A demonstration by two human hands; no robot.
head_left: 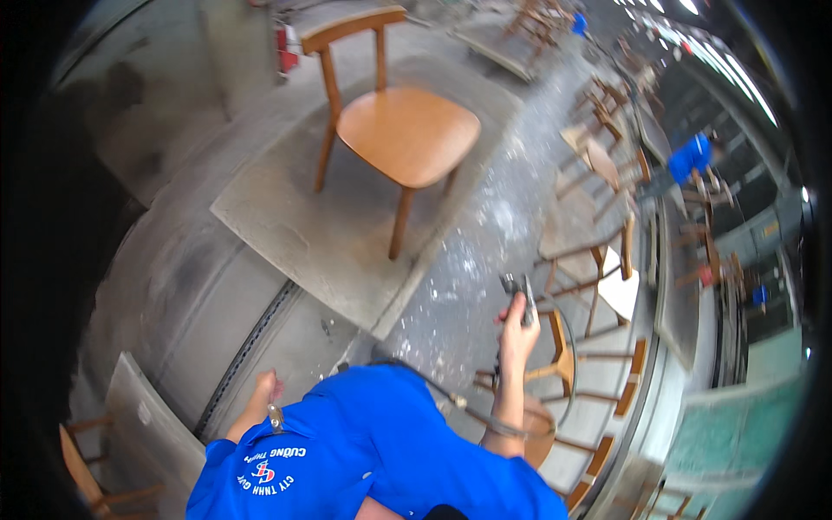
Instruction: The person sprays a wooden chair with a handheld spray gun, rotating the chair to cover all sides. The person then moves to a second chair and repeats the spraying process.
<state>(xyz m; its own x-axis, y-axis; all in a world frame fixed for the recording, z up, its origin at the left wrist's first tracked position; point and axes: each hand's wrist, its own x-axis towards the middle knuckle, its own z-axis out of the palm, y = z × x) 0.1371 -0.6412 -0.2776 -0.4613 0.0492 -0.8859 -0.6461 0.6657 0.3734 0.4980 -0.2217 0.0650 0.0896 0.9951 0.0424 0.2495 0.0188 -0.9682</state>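
Note:
My right hand (518, 334) is closed around a spray gun (520, 293), held up to the right of the chair. A hose (562, 325) loops from the gun down past my forearm. Low on the left, my left hand (269, 386) hangs beside my body with its fingers curled in, and nothing shows in it. In front of me a wooden chair (409, 134) with an orange-brown seat and a curved back rail stands upright on a flat grey board (295, 230). Neither hand touches the chair.
A chain track (251, 347) runs along the floor beneath the board. Several wooden chairs (607, 269) line the right side. A co-worker in blue (691, 160) bends among chairs farther off. Another board (143, 425) and a chair (82, 468) stand at lower left.

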